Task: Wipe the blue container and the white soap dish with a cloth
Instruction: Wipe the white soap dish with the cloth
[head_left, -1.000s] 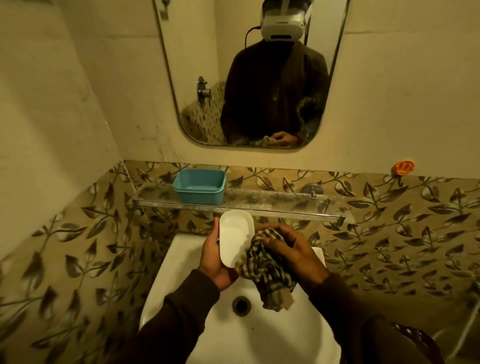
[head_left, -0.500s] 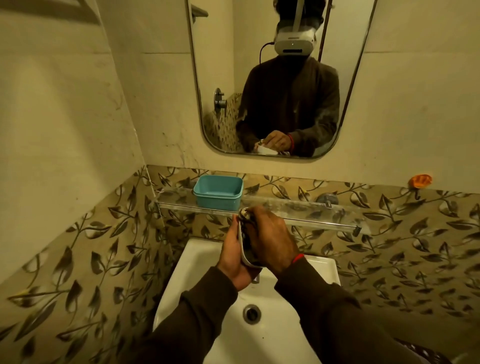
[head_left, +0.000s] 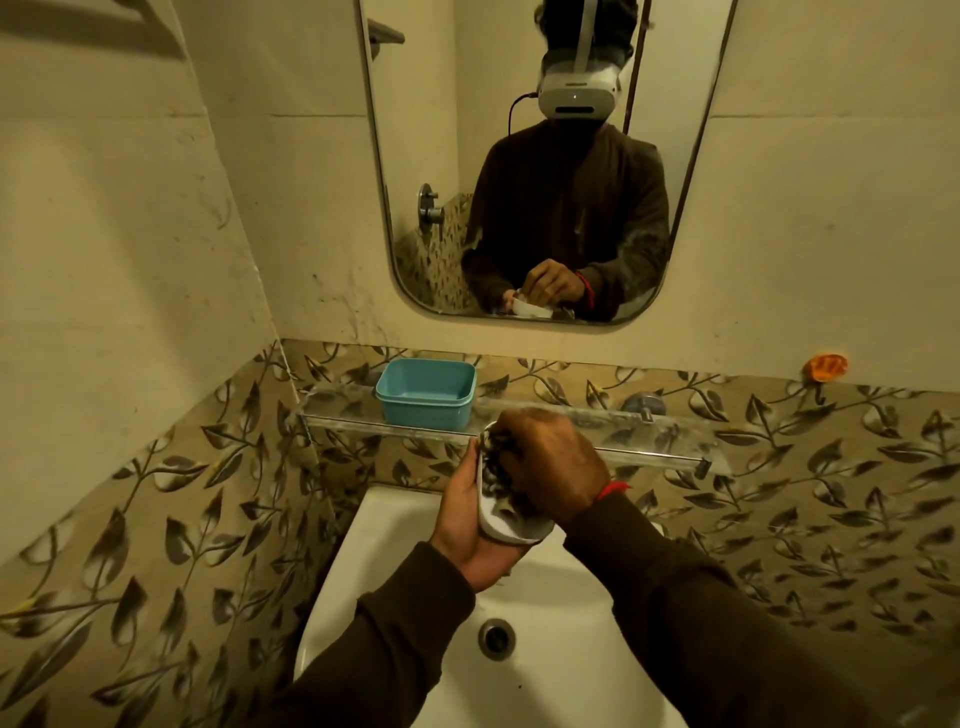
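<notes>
right, left hand (head_left: 470, 525) cups the white oval plastic soap dish (head_left: 511, 527) over the white ceramic sink (head_left: 571, 649), right hand (head_left: 553, 462) pressing the bunched checked cloth (head_left: 498, 470) into it

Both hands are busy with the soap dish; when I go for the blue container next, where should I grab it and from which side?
Probably take the blue container by its near long wall just under the rim, coming from the front, above the sink. It sits upright and open on the glass shelf, its back close to the tiled wall, so the rear looks hard to reach. The projecting rim gives fingers a ledge.
</notes>
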